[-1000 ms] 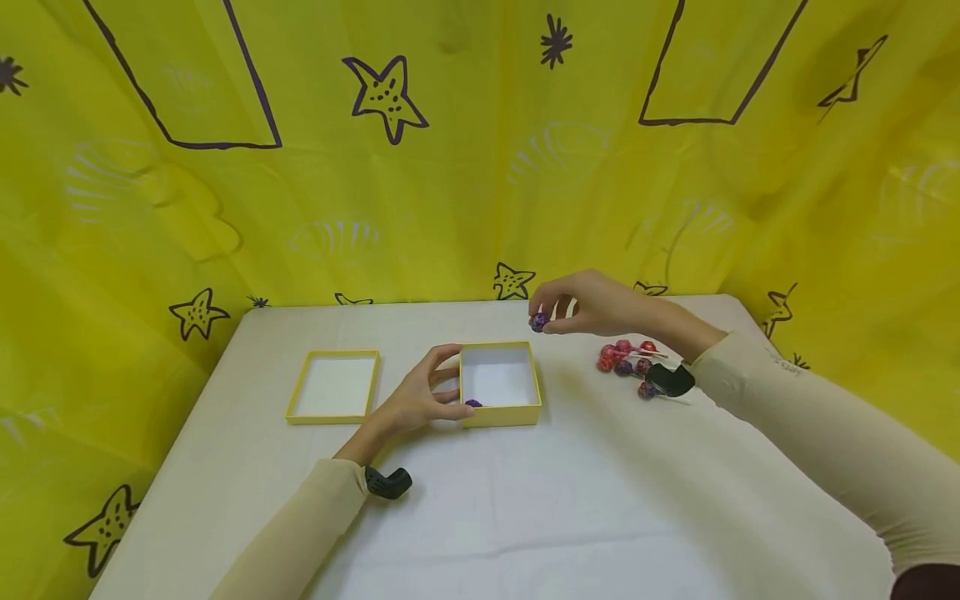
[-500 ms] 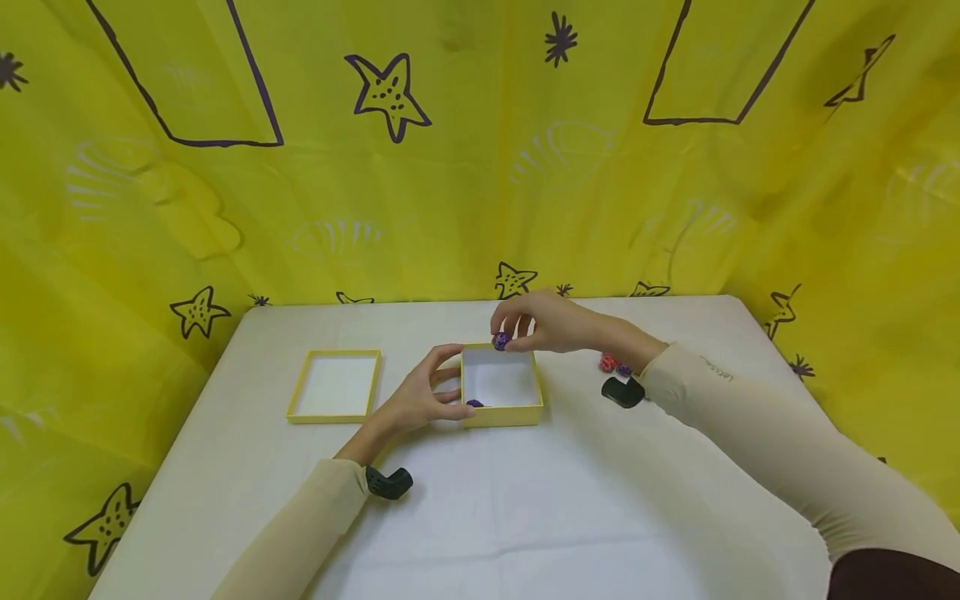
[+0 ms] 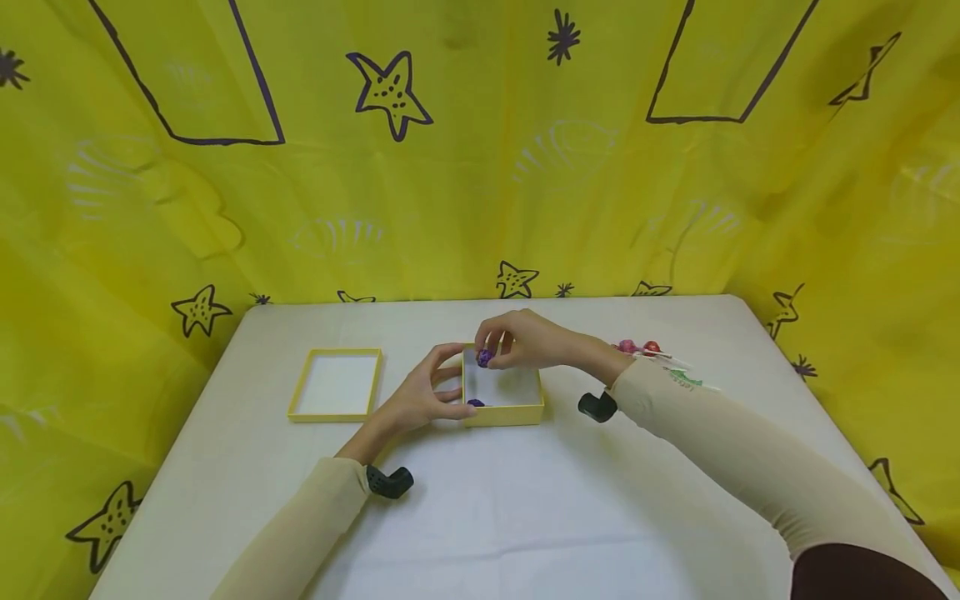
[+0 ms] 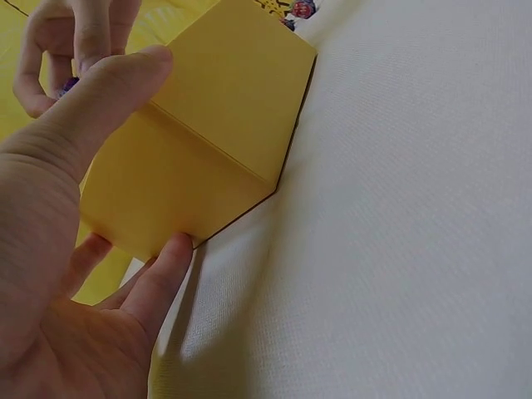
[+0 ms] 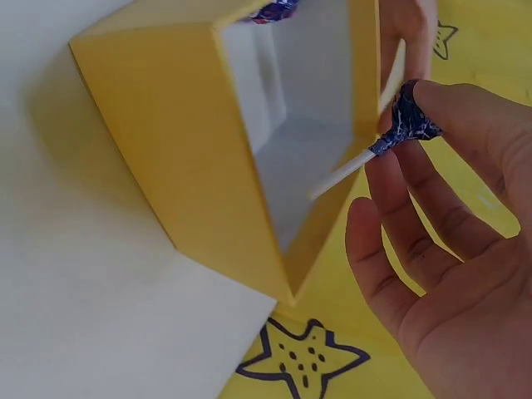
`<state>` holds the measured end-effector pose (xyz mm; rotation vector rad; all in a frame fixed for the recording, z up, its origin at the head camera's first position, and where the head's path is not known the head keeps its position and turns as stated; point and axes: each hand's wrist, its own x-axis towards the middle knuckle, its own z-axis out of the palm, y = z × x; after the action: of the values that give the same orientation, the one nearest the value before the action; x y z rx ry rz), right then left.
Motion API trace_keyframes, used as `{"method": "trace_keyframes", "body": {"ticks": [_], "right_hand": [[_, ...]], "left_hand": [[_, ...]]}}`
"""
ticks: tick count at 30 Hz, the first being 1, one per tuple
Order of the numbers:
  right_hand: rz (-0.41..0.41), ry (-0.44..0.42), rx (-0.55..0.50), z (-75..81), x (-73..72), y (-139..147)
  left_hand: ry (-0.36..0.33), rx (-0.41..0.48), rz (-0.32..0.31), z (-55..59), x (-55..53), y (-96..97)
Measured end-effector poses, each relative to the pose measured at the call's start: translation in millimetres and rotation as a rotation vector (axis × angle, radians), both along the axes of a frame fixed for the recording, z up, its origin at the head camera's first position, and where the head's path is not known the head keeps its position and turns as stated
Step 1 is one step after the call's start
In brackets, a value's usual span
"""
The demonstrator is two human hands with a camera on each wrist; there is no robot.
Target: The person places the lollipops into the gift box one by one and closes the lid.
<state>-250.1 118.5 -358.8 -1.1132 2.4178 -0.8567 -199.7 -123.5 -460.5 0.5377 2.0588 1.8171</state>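
A yellow box (image 3: 504,416) with a pale inside stands open-topped on the table. My left hand (image 3: 425,392) grips its left side, thumb at the near corner and fingers along the wall. My right hand (image 3: 527,340) is over the back of the box and pinches a lollipop (image 5: 407,120) in a dark blue-purple wrapper by its head. In the right wrist view its white stick (image 5: 341,174) points down across the box opening. Another purple-wrapped lollipop (image 3: 476,403) lies inside at the near left corner, partly hidden by the wall.
Left of the box lies a shallow yellow-edged lid (image 3: 335,385), its white inside facing up. Several red and pink lollipops (image 3: 627,346) lie to the right, mostly hidden behind my right forearm. A yellow patterned curtain (image 3: 420,208) hangs behind the white-covered table (image 3: 465,517).
My right hand has moved left and down with the lollipop, from behind and right of the box to over its opening. My left hand has kept its place on the box.
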Motion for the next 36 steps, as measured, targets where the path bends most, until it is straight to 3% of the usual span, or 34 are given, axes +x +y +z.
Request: {"method": "trace_keyframes", "body": {"ticks": [7, 14, 36], "right_hand": [[-0.011, -0.027, -0.009, -17.7, 0.2, -6], [0.016, 0.000, -0.002, -30.7, -0.5, -10], [0.006, -0.078, 0.075, -52.4, 2.8, -26]], "left_hand": [[0.005, 0.006, -0.006, -0.3, -1.2, 0.3], [0.029, 0.009, -0.016, 0.8, -0.6, 0.2], [0.027, -0.006, -0.019, -0.8, -0.4, -0.6]]}}
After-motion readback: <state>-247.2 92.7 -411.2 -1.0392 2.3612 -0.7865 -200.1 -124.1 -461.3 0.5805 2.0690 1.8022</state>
